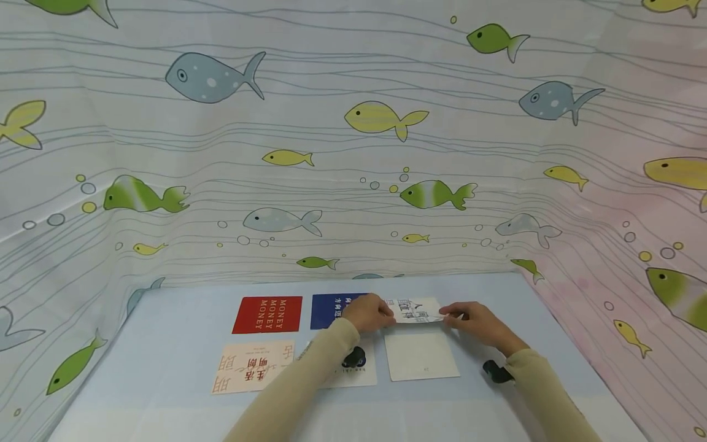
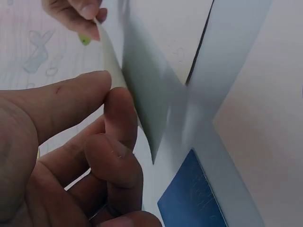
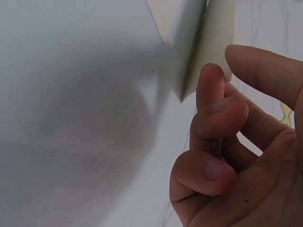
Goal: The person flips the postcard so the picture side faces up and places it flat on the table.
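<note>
A white square card with blue and black characters (image 1: 411, 310) is held by its two sides at the back right of the table, its near edge tilted up. My left hand (image 1: 369, 312) pinches its left edge between thumb and index finger, the other fingers curled in. On the opposite side, my right hand (image 1: 479, 324) grips the right corner with thumb and fingertips. In the left wrist view the card (image 2: 112, 61) bends slightly and casts a shadow. Directly in front of it lies a pale card (image 1: 422, 359) with a tiny mark.
Left of the hands, a red card (image 1: 267, 315) and a blue card (image 1: 323, 312) lie in the back row. A cream card with orange characters (image 1: 234, 365) and a white card with a black picture (image 1: 364, 371) lie nearer, the latter partly behind the left sleeve. A fish-patterned cloth (image 1: 353, 184) surrounds the table.
</note>
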{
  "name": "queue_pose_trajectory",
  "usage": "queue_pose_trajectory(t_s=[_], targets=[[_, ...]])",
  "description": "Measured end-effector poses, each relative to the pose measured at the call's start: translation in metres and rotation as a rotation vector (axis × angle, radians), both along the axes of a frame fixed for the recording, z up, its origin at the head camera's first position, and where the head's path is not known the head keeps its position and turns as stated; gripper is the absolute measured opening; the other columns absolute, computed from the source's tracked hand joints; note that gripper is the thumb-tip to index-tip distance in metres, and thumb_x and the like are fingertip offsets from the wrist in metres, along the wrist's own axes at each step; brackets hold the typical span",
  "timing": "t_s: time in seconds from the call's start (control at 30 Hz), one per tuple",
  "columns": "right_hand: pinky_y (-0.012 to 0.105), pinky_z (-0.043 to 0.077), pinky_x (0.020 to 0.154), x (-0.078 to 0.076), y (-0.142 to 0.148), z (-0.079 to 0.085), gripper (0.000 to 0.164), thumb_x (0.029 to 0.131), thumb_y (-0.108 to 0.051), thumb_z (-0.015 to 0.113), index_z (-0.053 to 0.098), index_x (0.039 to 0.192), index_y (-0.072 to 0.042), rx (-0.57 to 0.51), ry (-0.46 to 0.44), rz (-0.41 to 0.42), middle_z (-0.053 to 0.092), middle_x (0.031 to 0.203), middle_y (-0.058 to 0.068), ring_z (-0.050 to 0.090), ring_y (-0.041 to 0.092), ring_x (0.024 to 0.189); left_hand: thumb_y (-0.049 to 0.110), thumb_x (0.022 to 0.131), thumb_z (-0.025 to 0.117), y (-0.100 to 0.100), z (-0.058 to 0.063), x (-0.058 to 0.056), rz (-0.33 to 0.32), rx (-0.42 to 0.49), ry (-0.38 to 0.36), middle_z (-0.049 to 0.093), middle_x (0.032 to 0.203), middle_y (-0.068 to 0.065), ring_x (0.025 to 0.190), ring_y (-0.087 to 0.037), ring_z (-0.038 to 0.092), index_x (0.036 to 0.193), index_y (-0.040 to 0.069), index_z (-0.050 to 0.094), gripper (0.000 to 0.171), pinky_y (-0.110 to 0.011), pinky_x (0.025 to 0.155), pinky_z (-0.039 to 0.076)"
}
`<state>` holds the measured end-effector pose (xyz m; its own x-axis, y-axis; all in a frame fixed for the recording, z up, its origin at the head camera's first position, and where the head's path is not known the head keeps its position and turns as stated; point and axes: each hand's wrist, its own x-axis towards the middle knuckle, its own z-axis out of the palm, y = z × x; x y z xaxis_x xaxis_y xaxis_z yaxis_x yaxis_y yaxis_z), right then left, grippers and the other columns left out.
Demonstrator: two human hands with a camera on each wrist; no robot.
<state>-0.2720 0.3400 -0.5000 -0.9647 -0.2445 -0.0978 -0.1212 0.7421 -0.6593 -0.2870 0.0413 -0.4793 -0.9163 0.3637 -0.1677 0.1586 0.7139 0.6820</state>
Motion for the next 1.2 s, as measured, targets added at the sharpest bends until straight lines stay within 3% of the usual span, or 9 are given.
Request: queue_pose_trajectory(t_s=[0.23, 0.47, 0.73, 0.97, 1.2], targets=[[0.031, 0.048, 0.068, 0.000, -0.003, -0.008, 0.028, 0.094, -0.024, 0.073, 0.074, 0.119, -0.012, 0.038, -0.028, -0.006, 0.064, 0.094, -0.002, 0.054, 0.018, 0.083, 0.028, 0.087, 0.081, 0.000, -0.006, 0.003, 0.016, -0.046, -0.001, 0.074, 0.107, 0.002, 0.101, -0.019, 0.065, 0.098, 0.018, 0.080, 0.016, -0.041, 0.087, 0.050], [0.032, 0.048, 0.068, 0.001, -0.008, -0.011, 0.026, 0.093, -0.020, 0.074, 0.074, 0.117, -0.011, 0.069, -0.022, 0.005, 0.063, 0.092, -0.002, 0.054, 0.018, 0.082, 0.027, 0.085, 0.082, 0.002, -0.011, 0.004, 0.012, -0.079, 0.032, 0.075, 0.102, 0.003, 0.091, -0.017, 0.065, 0.098, 0.017, 0.081, 0.016, -0.039, 0.080, 0.051], [0.035, 0.047, 0.069, -0.001, -0.011, -0.009, 0.029, 0.093, -0.019, 0.074, 0.073, 0.120, -0.010, 0.091, -0.044, -0.015, 0.064, 0.093, -0.001, 0.054, 0.019, 0.082, 0.026, 0.085, 0.081, 0.006, -0.006, 0.007, 0.016, -0.123, 0.080, 0.075, 0.100, 0.002, 0.087, -0.018, 0.067, 0.099, 0.017, 0.081, 0.016, -0.042, 0.079, 0.050], [0.034, 0.048, 0.070, -0.008, -0.014, -0.007, 0.030, 0.094, -0.019, 0.073, 0.073, 0.123, -0.009, 0.116, -0.046, -0.038, 0.066, 0.098, 0.000, 0.054, 0.019, 0.084, 0.024, 0.087, 0.080, 0.008, -0.008, 0.004, 0.028, -0.126, 0.123, 0.076, 0.103, 0.001, 0.090, -0.021, 0.069, 0.101, 0.017, 0.081, 0.016, -0.041, 0.079, 0.051], [0.038, 0.048, 0.077, -0.013, -0.018, -0.005, 0.031, 0.094, -0.021, 0.072, 0.073, 0.124, -0.010, 0.155, -0.055, -0.070, 0.065, 0.105, 0.002, 0.054, 0.021, 0.090, 0.026, 0.089, 0.078, 0.009, -0.011, -0.001, 0.044, -0.138, 0.154, 0.074, 0.103, 0.002, 0.083, -0.017, 0.066, 0.103, 0.018, 0.080, 0.017, -0.039, 0.075, 0.050]])
